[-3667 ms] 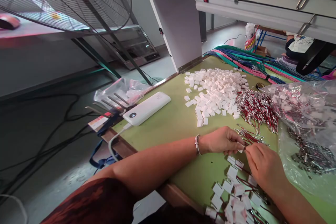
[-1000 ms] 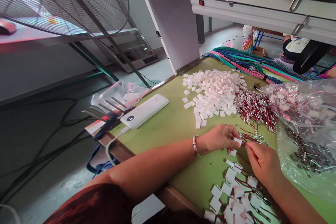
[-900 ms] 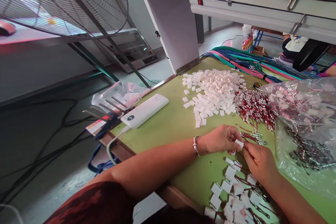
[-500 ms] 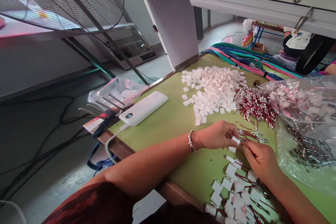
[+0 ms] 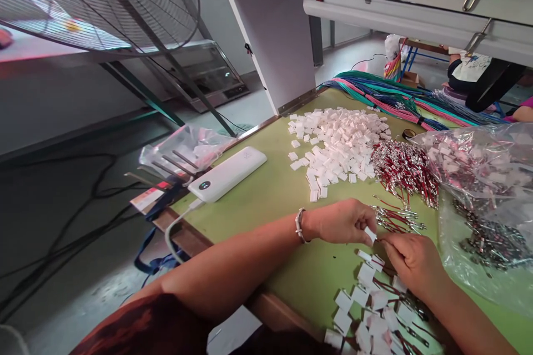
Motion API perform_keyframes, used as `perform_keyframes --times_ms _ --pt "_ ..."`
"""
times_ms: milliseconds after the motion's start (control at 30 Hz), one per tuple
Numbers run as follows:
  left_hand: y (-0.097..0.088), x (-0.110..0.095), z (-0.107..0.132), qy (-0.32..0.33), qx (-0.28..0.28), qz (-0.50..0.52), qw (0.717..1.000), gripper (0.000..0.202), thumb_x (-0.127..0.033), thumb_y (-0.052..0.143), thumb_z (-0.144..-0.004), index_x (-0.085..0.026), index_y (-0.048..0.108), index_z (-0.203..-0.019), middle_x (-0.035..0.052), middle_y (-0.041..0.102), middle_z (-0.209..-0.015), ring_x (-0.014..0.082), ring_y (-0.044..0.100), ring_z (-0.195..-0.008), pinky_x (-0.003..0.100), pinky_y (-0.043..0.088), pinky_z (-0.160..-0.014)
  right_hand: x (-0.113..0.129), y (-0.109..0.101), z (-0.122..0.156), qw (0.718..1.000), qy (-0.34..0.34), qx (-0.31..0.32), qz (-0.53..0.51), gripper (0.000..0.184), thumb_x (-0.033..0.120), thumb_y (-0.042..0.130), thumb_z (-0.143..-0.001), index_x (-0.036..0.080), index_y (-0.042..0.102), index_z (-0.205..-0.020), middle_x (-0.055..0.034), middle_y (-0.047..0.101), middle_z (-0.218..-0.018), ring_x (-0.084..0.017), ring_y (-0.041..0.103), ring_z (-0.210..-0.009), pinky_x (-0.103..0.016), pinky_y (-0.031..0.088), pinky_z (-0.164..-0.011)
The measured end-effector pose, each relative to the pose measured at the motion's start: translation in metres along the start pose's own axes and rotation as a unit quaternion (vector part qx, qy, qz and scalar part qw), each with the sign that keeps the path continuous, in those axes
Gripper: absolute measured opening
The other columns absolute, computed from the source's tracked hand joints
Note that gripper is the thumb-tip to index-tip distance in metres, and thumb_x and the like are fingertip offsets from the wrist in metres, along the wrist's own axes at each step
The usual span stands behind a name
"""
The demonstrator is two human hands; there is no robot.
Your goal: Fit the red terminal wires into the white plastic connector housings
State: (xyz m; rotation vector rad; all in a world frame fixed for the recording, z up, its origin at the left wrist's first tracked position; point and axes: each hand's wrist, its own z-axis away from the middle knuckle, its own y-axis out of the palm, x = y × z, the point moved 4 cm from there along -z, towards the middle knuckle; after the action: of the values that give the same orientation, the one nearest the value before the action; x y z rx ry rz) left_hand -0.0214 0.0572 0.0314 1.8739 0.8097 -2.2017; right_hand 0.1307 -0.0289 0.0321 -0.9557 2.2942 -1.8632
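My left hand point(image 5: 347, 221), with a bracelet at the wrist, pinches a small white connector housing point(image 5: 370, 234). My right hand point(image 5: 414, 260) is closed, its thumb and forefinger pinching a thin dark red wire point(image 5: 380, 240) right at the housing's edge. How far the wire's end sits inside the housing is hidden by the fingers. Below my hands lie several white housings with dark red wires point(image 5: 366, 276) attached. Just past my fingers rests a small bunch of loose red wires with metal terminals point(image 5: 400, 219).
Farther back are a heap of white housings point(image 5: 333, 138) and a pile of terminal wires point(image 5: 406, 169). Clear plastic bags point(image 5: 491, 155) fill the right side. A white power bank point(image 5: 229, 173) lies left; long cable bundles point(image 5: 375, 89) lie behind. A fan point(image 5: 125, 0) stands upper left.
Both hands have shifted slightly down, and the left a little leftward. The housing and wire remain pinched, with the fingertips still close together.
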Motion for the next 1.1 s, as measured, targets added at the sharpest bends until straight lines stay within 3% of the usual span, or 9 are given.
perform_keyframes --times_ms 133,333,467,567,767,1000,1100 --pt "0.003 0.005 0.000 -0.061 0.069 0.111 0.990 0.020 -0.029 0.073 -0.069 -0.017 0.064 -0.082 -0.0055 0.056 -0.050 0.0069 0.048 -0.042 0.018 0.037 -0.040 0.004 0.000 0.001 0.999 -0.031 -0.023 0.039 0.027 0.018 0.042 -0.091 0.018 0.068 -0.082 -0.0006 0.064 -0.058 -0.012 0.056 -0.051 -0.024 0.034 -0.052" --pt "0.009 0.007 -0.004 -0.096 0.005 0.150 0.984 0.022 -0.027 0.074 -0.067 -0.016 0.062 -0.080 -0.0047 0.058 -0.054 0.0072 0.051 -0.043 0.019 0.040 -0.041 -0.001 0.001 0.004 0.999 -0.007 -0.031 0.021 0.025 0.020 0.044 -0.092 0.019 0.067 -0.082 0.0000 0.066 -0.061 -0.012 0.058 -0.052 -0.025 0.033 -0.052" --pt "0.013 0.006 -0.004 -0.069 -0.015 0.164 0.984 0.025 -0.030 0.075 -0.067 -0.015 0.061 -0.081 -0.0040 0.059 -0.056 0.0062 0.051 -0.046 0.017 0.040 -0.042 0.000 0.002 0.005 0.999 0.004 -0.052 0.008 0.027 0.022 0.044 -0.093 0.019 0.065 -0.077 0.0014 0.063 -0.056 -0.011 0.056 -0.050 -0.023 0.034 -0.053" --pt "0.014 0.003 -0.003 -0.051 0.000 0.166 0.985 0.027 -0.033 0.075 -0.068 -0.015 0.062 -0.082 -0.0038 0.059 -0.055 0.0065 0.052 -0.045 0.017 0.040 -0.041 0.003 0.006 0.005 0.998 -0.002 -0.053 -0.016 0.029 0.020 0.043 -0.093 0.019 0.064 -0.074 0.0017 0.060 -0.054 -0.010 0.054 -0.049 -0.023 0.034 -0.053" --pt "0.005 -0.009 0.000 -0.003 0.003 0.052 0.999 0.018 -0.027 0.073 -0.069 -0.015 0.064 -0.077 -0.0021 0.059 -0.056 0.0073 0.052 -0.048 0.018 0.039 -0.043 0.004 0.004 0.004 0.998 -0.001 -0.041 -0.053 0.028 0.020 0.042 -0.093 0.019 0.067 -0.081 0.0005 0.065 -0.062 -0.010 0.058 -0.054 -0.022 0.037 -0.055" --pt "0.015 0.002 -0.003 -0.012 0.006 0.073 0.997 0.023 -0.034 0.071 -0.074 -0.015 0.063 -0.083 -0.0009 0.059 -0.060 0.0089 0.052 -0.052 0.021 0.040 -0.047 0.002 0.001 0.002 0.999 0.012 -0.043 -0.032 0.031 0.021 0.042 -0.093 0.018 0.066 -0.073 0.0020 0.058 -0.052 -0.010 0.052 -0.047 -0.022 0.035 -0.051" --pt "0.003 -0.005 -0.003 0.053 -0.017 -0.002 0.998 0.028 -0.039 0.069 -0.077 -0.014 0.065 -0.090 0.0036 0.063 -0.074 0.0111 0.053 -0.061 0.023 0.042 -0.055 -0.004 -0.005 0.002 0.997 0.037 -0.036 -0.055 0.031 0.025 0.044 -0.092 0.019 0.065 -0.070 0.0018 0.059 -0.054 -0.010 0.052 -0.048 -0.022 0.036 -0.050"
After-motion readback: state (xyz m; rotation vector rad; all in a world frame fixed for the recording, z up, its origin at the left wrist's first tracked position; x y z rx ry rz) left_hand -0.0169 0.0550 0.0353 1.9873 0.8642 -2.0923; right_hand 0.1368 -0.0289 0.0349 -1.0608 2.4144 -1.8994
